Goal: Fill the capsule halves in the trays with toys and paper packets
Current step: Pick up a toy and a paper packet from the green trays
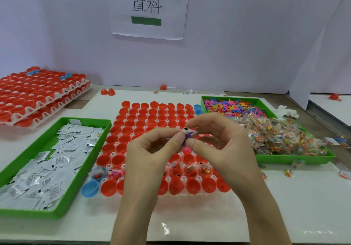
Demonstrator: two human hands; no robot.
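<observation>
Over centre tray (113,154): purple toy (187,138) pinched by left hand (152,150), paper packet (186,130) touching it pinched by right hand (220,142), both held above red capsule halves (141,124). Filled halves (190,169) seen in row nearer person.

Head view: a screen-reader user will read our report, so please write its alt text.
The left hand and right hand together pinch a purple toy and a paper packet over a tray of red capsule halves. A green packet bin sits to its left, a green toy bin to its right.

Left hand (150,155) and right hand (222,146) are bare.
</observation>
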